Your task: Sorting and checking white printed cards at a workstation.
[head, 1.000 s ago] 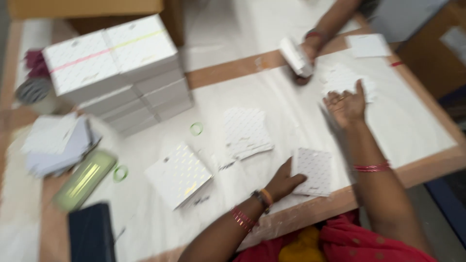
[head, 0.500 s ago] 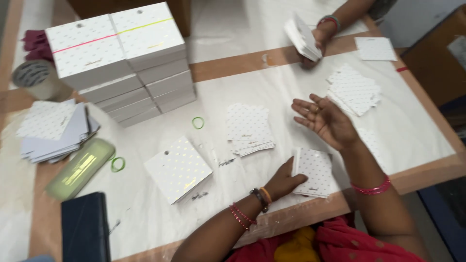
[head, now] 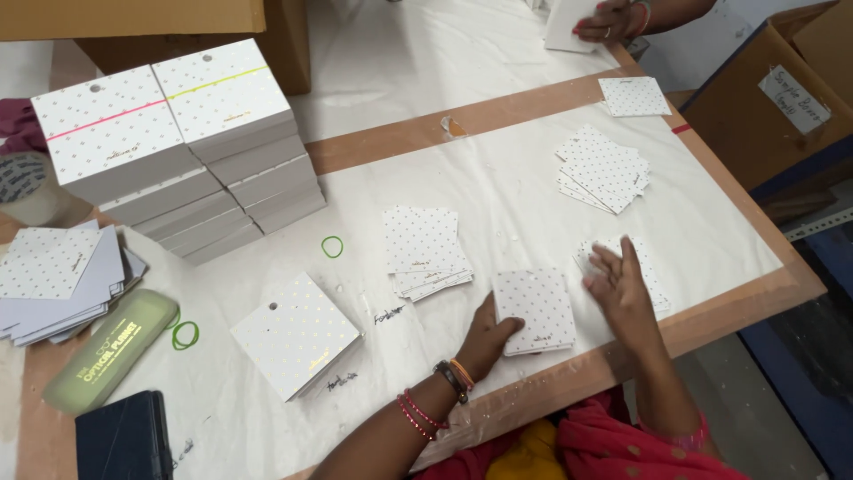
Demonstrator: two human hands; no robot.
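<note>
Surface: white sheet over a brown table point(head: 533, 111), seen from above.
Left hand point(head: 487, 336): lower centre of the frame; fingers flat against the left edge of a small stack of dotted white cards point(head: 535, 309); grip open, pressing rather than clasping.
Right hand point(head: 619, 286): just right of that stack; fingers spread wide, resting on a second card pile point(head: 653, 271); nothing clasped.
Further piles: fanned cards point(head: 425, 249) at centre; another heap point(head: 604, 169) at upper right.
Upper left: tall stacks of dotted boxes point(head: 173, 142).
Lower left: green case point(head: 111, 349), green rubber bands point(head: 185, 334).
Top right: another person's hand point(head: 613, 18) holding cards.
</note>
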